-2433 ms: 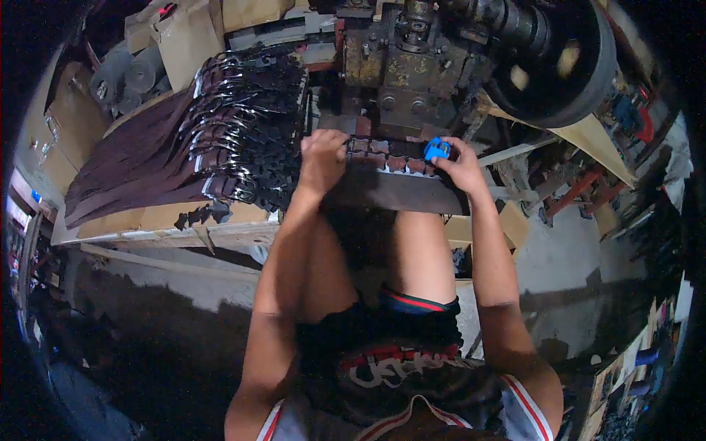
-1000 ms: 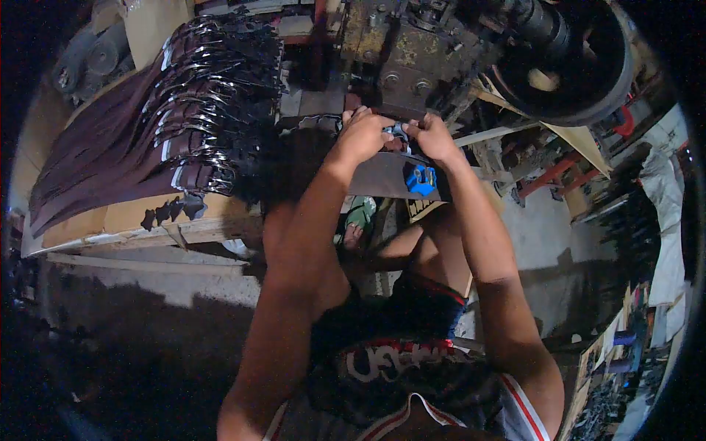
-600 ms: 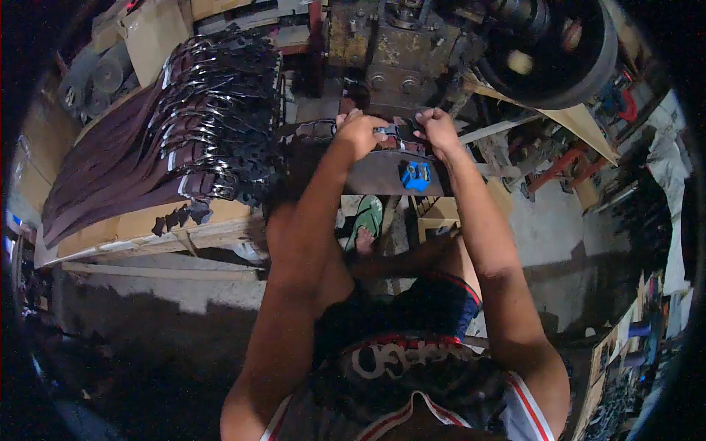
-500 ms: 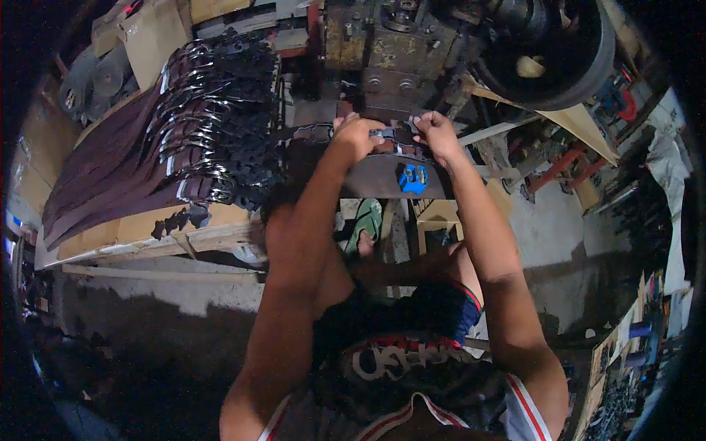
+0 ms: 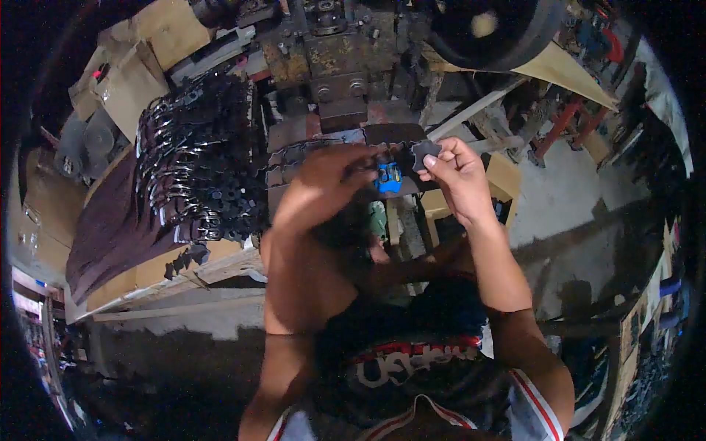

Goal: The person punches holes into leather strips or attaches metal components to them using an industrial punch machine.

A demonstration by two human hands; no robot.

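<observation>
My right hand (image 5: 460, 176) pinches a small flat grey cut-out piece (image 5: 425, 156) with wavy edges between thumb and fingers, raised in front of the machine. My left hand (image 5: 340, 170) is smeared by motion, its fingers just left of a small bright blue block (image 5: 388, 178) with dark hollows. That block rests near the front edge of the dark work plate (image 5: 283, 135). A dark sheet with scalloped cut edges (image 5: 312, 145) lies across the plate, partly behind my left hand.
A heavy, worn machine (image 5: 331, 62) stands behind the plate, with a large dark wheel (image 5: 496, 37) at its upper right. On the left, a bench carries long brown strips (image 5: 110, 228) and several shiny metal loops (image 5: 158, 140). A cardboard box (image 5: 504, 176) sits below right.
My right hand has drawn back toward me, lifting the grey piece off the plate area. My left hand has moved back toward the blue block. The camera view has shifted.
</observation>
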